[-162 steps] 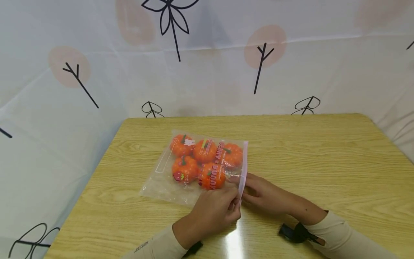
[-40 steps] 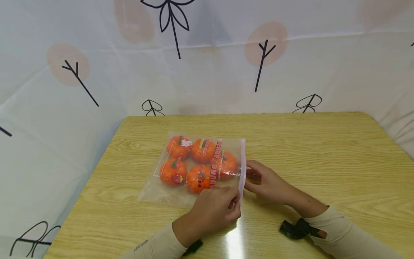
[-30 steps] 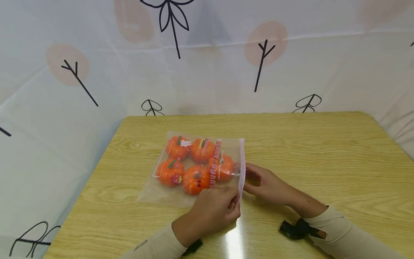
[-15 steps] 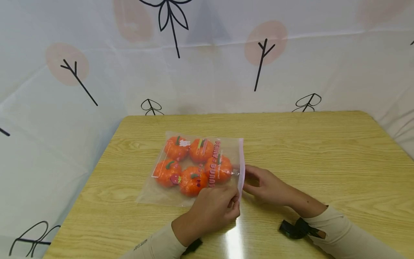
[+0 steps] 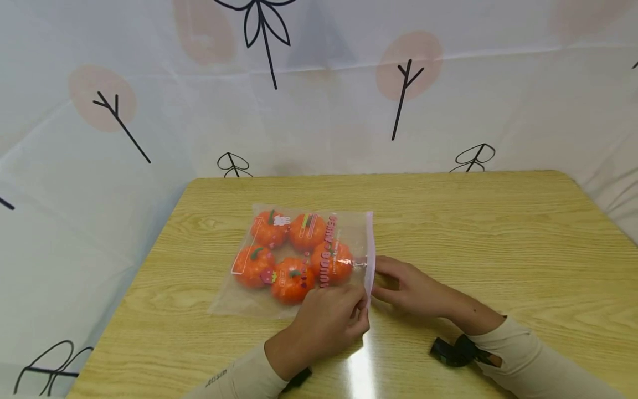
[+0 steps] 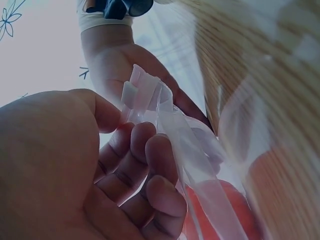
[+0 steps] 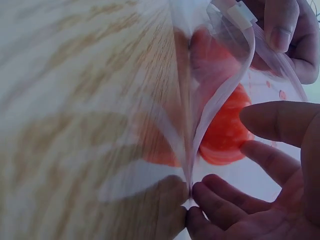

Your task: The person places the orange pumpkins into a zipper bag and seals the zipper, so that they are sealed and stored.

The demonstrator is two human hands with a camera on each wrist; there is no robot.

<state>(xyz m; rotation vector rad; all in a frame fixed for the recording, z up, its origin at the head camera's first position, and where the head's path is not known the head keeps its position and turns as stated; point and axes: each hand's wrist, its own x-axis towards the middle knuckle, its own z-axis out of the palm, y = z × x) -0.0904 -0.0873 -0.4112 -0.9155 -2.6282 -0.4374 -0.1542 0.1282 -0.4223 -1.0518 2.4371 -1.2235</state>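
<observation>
A clear printed slider zip bag [image 5: 349, 224] lies flat on the table, its pink-edged mouth facing right. Several small orange pumpkins [image 5: 293, 281] with green stems are inside it. My left hand [image 5: 326, 321] pinches the near corner of the mouth; in the left wrist view the white slider [image 6: 129, 95] sits beside thumb and index finger. My right hand [image 5: 416, 288] is at the parted mouth, holding nothing. In the right wrist view its thumb and fingers are spread near a pumpkin [image 7: 227, 130], with lower fingertips by the bag's lower edge at the tabletop.
The wood-grain table [image 5: 473, 221] extends behind and to the right of the bag. A white patterned cloth [image 5: 329, 122] hangs behind it and along the left side. A dark strap-like device [image 5: 453, 353] is at the right wrist.
Inside the bag, the pumpkins have shifted left, away from the mouth. My right fingers, earlier deeper in the bag, are now back at its edge. The left hand keeps its hold.
</observation>
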